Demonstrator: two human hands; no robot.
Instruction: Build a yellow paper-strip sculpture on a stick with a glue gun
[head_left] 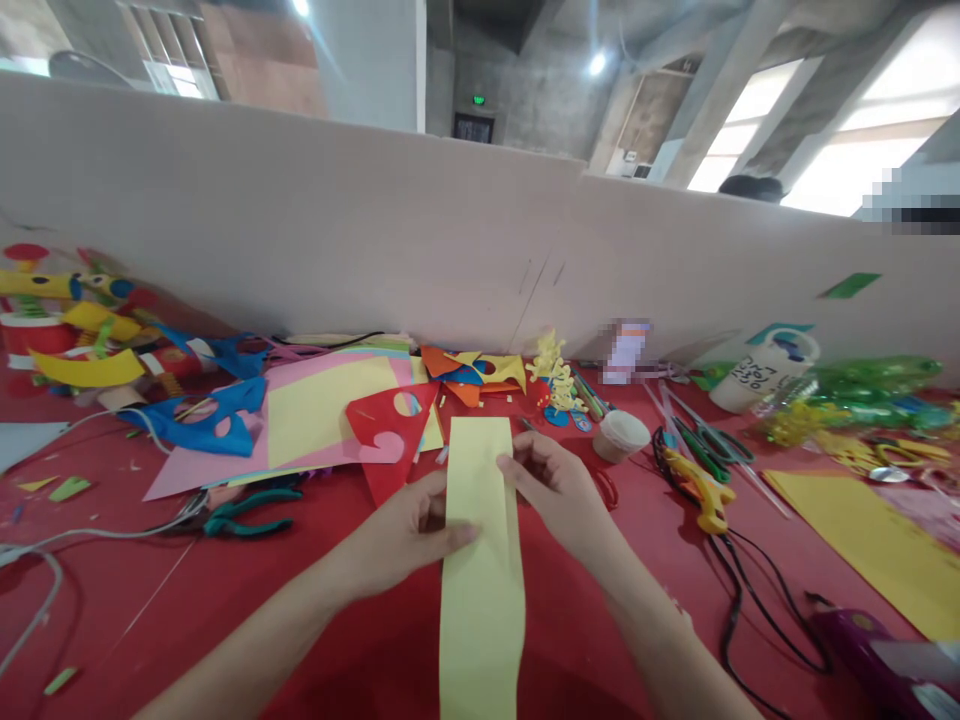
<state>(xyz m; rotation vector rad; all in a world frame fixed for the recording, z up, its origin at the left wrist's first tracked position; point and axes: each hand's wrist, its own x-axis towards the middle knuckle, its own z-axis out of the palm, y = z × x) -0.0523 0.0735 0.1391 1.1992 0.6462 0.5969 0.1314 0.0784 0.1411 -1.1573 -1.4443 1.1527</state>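
Observation:
A long strip of pale yellow paper point(481, 620) is held upright in front of me, its lower end running out of the bottom of the view. My left hand point(416, 528) pinches its left edge, thumb on the near face and fingers behind. Higher up, my right hand point(546, 474) grips the right edge close to the top, with its thumb on the front. Behind the strip, to the left, lies a red cut-out shape point(379, 425) on sheets of pink and yellow paper point(304, 408).
Pliers with teal handles point(251, 512) lie left on the red table point(315, 660). To the right are a paper cup point(621, 436), a yellow glue gun point(697, 485) with a black cord, scissors point(709, 440), a white bottle point(757, 375) and a purple tool point(855, 635). A white partition point(337, 230) stands behind.

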